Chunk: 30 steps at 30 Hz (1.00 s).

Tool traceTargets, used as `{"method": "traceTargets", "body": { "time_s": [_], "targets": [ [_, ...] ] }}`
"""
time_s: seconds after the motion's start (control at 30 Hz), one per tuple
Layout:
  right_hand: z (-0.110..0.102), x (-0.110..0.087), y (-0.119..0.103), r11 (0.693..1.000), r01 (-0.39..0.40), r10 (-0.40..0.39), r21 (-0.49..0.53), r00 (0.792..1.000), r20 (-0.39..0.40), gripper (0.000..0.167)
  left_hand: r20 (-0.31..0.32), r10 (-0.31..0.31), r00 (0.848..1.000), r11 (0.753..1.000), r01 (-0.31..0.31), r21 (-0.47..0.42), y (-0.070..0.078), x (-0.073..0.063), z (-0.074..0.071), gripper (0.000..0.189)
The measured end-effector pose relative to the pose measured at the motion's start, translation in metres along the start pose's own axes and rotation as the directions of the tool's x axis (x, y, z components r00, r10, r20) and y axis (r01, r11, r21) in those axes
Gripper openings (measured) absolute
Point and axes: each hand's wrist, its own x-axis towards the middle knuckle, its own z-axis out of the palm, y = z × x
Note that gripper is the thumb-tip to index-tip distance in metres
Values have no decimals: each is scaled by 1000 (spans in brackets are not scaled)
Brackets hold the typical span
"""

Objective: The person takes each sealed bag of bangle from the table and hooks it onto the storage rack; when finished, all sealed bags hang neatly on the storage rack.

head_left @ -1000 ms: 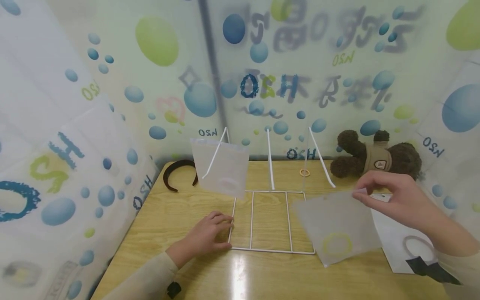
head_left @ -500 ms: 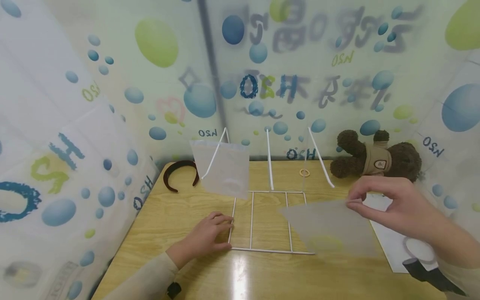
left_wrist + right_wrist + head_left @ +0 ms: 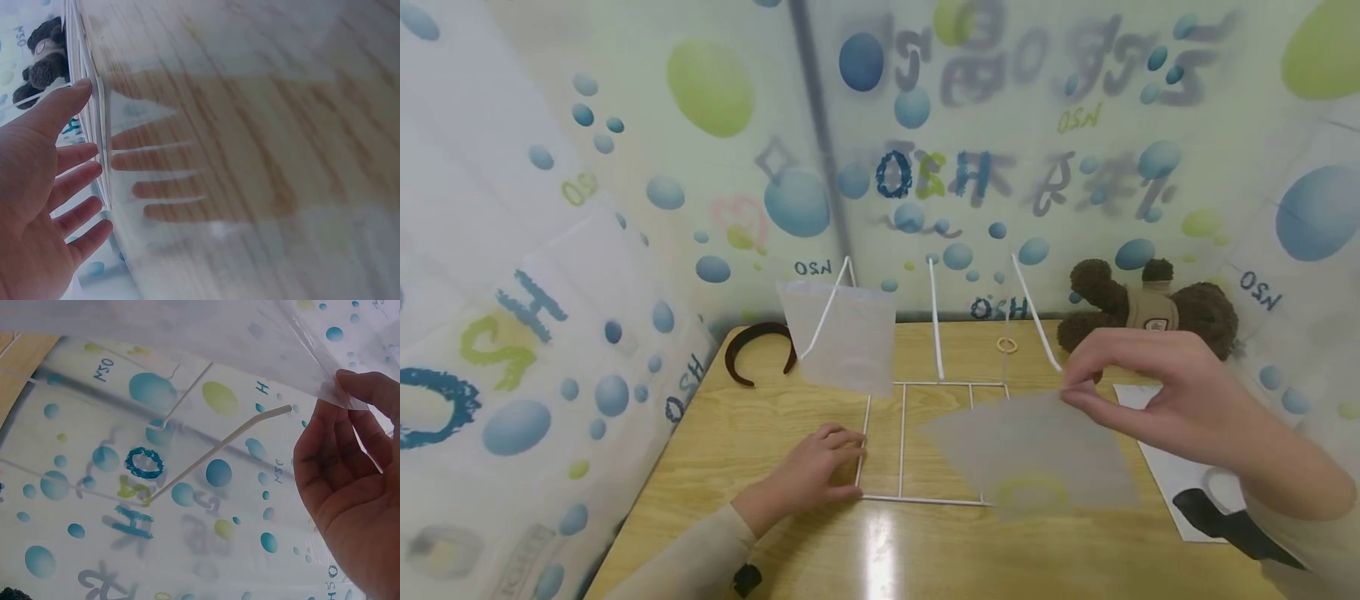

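A white wire rack (image 3: 925, 500) stands on the table, with three prongs sticking out toward me. From its left prong hangs a frosted plastic bag (image 3: 867, 342). My left hand (image 3: 805, 475) rests at the left side of the rack's base; in the left wrist view its fingers (image 3: 78, 181) are loosely extended, tips right at the wires. My right hand (image 3: 1165, 400) pinches the top corner of a second frosted bag (image 3: 1045, 442), which hangs tilted over the right part of the base. A yellow ring shape (image 3: 1033, 494) shows through it. The right wrist view has a bare prong (image 3: 219, 447) near the pinched corner.
A dark headband (image 3: 737, 350) lies at the back left of the wooden table (image 3: 737, 433). A small orange ring (image 3: 1007, 345) is behind the rack. At the back right lies a brown plush bear (image 3: 1206, 312); a white sheet (image 3: 1180, 500) with a pale ring is partly under my right arm.
My right hand has moved left with the pinched bag, bringing it over the rack's base and the hand closer to the right prong. My left hand stays at the base.
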Motion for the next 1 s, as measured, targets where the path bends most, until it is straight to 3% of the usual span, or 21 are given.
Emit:
{"method": "traceTargets", "body": {
  "time_s": [0.23, 0.4, 0.57, 0.87, 1.0],
  "targets": [
    [8, 15, 1, 998, 15, -16, 54, 1000, 22, 7, 4, -8, 1000, 1000, 8, -10, -1, -1, 1, 58],
    [13, 22, 7, 1000, 24, -24, 6, 998, 52, 5, 14, -13, 1000, 1000, 13, -3, -2, 0, 2, 57],
    [17, 31, 15, 998, 32, -28, -46, 996, 80, 16, 15, -12, 1000, 1000, 12, -6, -1, 1, 1, 56],
    [22, 38, 23, 1000, -7, 10, -27, 995, 101, 16, 14, -8, 1000, 1000, 8, -9, -2, 0, 2, 55],
    [22, 38, 24, 998, -19, 24, -52, 994, 103, 28, 15, -7, 1000, 1000, 8, -14, -2, 0, 2, 55]
  ]
}}
